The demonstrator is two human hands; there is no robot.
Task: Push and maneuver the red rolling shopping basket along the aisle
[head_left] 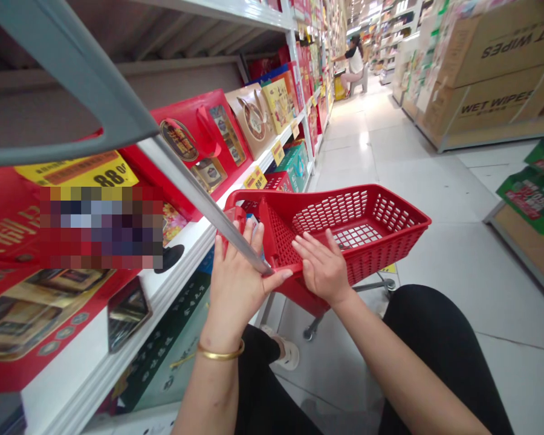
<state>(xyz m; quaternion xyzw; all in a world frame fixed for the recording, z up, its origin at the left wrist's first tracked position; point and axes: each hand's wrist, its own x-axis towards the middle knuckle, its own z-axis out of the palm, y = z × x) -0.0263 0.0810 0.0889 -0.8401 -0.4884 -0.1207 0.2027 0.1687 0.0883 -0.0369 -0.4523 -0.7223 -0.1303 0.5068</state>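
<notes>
shop aisle (356,160): shelves (163,293) of gift boxes (181,130), price tags (254,179), red shopping cart (376,257).

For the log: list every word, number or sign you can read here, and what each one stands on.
"WET WIPES": lower carton.
"WIPES", upside down, its neighbouring word cut off: upper carton.
"88", smaller digits unclear: large yellow price sign.
"88", tiny: shelf-edge price tag.
Too blurred or small to read surely: characters on the red gift box, dark green box and green packs.
Red shopping cart: none legible.
</notes>
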